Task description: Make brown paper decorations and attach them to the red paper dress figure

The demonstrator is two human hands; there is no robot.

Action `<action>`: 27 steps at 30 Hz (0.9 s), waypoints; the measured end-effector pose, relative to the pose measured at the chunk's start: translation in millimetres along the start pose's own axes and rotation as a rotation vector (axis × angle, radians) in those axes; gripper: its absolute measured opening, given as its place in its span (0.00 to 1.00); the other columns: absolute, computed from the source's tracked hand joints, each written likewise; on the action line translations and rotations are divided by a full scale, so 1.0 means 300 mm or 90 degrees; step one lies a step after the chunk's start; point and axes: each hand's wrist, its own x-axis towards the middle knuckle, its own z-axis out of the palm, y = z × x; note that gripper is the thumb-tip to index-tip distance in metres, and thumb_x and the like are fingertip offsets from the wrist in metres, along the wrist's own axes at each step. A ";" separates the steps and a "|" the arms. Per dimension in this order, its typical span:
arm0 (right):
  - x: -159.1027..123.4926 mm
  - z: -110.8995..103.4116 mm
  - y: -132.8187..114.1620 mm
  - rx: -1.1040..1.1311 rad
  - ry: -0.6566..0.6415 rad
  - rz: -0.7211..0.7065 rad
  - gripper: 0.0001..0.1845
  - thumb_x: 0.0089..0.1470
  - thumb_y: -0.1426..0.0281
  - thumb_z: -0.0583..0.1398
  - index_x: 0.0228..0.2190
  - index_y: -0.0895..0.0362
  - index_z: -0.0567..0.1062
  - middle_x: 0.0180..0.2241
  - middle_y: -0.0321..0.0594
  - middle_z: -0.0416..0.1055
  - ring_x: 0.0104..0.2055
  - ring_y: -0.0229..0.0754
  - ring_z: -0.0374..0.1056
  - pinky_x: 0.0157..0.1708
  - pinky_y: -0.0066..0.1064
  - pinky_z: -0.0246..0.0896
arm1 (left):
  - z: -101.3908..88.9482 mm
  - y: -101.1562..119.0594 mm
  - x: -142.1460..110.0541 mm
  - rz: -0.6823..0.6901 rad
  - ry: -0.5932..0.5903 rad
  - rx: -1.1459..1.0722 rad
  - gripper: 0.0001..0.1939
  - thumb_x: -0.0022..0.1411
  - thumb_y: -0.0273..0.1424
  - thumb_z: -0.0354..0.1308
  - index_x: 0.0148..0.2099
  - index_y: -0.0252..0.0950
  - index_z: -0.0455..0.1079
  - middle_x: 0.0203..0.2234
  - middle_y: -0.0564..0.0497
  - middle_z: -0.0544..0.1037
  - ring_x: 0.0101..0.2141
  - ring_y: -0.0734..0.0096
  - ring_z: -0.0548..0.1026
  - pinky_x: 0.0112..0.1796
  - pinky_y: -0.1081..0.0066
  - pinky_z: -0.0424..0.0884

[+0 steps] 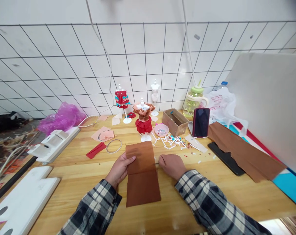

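Brown sheet (143,189), one, with a line across its middle, placed before the person; its near part was darker than its far part. Left hand (120,167): grasped the sheet's left edge, thumb on top, fingers hidden beneath. Right hand (172,165): clenched around a thin dark piece (157,163) that projected to the sheet's right edge; too small to identify.

Step in hand, as judged: working at that right edge while the left hand steadied the sheet. The next move seemed to call for a firm left pinch and a level, controlled right hand. Pose: both forearms came in from the near side, angled inward; the right fist was knuckles-up, just beside the sheet.

Left of the sheet: metal ring (114,146), one, near; red strip (96,150), one, farther out; white power strip (55,143), one, well apart.

Beyond the sheet: small stand with a red skirt (143,125), one, nearest; pink bowl (161,130), one, slightly rightward; white sticks (171,142), many, scattered; cardboard box (175,122), one.

Right of the sheet, well apart: upright phone (201,122), one; larger brown piece (245,151), one.
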 end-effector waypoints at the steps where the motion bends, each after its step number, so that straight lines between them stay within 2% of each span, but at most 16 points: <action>1: 0.000 0.000 0.000 0.000 0.001 0.000 0.24 0.63 0.64 0.44 0.31 0.55 0.77 0.32 0.45 0.77 0.34 0.44 0.71 0.31 0.31 0.52 | 0.002 0.001 -0.001 0.000 -0.004 0.002 0.21 0.50 0.27 0.67 0.49 0.33 0.72 0.44 0.42 0.79 0.43 0.57 0.78 0.47 0.61 0.72; 9: -0.007 -0.012 -0.007 -0.004 -0.014 0.006 0.24 0.63 0.64 0.43 0.32 0.56 0.77 0.33 0.46 0.77 0.35 0.44 0.72 0.31 0.31 0.53 | 0.014 0.006 -0.010 0.003 -0.006 -0.001 0.22 0.52 0.26 0.66 0.51 0.33 0.71 0.44 0.43 0.79 0.41 0.62 0.79 0.44 0.66 0.73; 14: -0.010 -0.015 -0.011 -0.005 -0.018 0.009 0.24 0.63 0.64 0.44 0.32 0.55 0.77 0.33 0.46 0.77 0.36 0.45 0.72 0.32 0.31 0.54 | 0.014 0.003 -0.010 0.006 -0.009 0.002 0.26 0.52 0.27 0.66 0.54 0.34 0.70 0.45 0.42 0.79 0.43 0.59 0.78 0.46 0.64 0.73; 21: -0.019 -0.020 -0.025 -0.006 -0.023 0.003 0.24 0.63 0.64 0.42 0.32 0.55 0.76 0.34 0.45 0.77 0.36 0.44 0.72 0.32 0.31 0.55 | 0.006 -0.006 -0.005 0.005 -0.019 0.009 0.21 0.53 0.26 0.66 0.50 0.33 0.71 0.45 0.42 0.79 0.44 0.58 0.77 0.48 0.62 0.72; 27: -0.020 -0.020 -0.031 -0.012 -0.025 0.010 0.24 0.63 0.64 0.42 0.32 0.55 0.76 0.34 0.45 0.77 0.36 0.45 0.73 0.32 0.32 0.55 | 0.013 -0.002 -0.006 -0.004 -0.005 0.000 0.23 0.50 0.27 0.67 0.50 0.33 0.71 0.44 0.43 0.79 0.44 0.57 0.77 0.49 0.59 0.70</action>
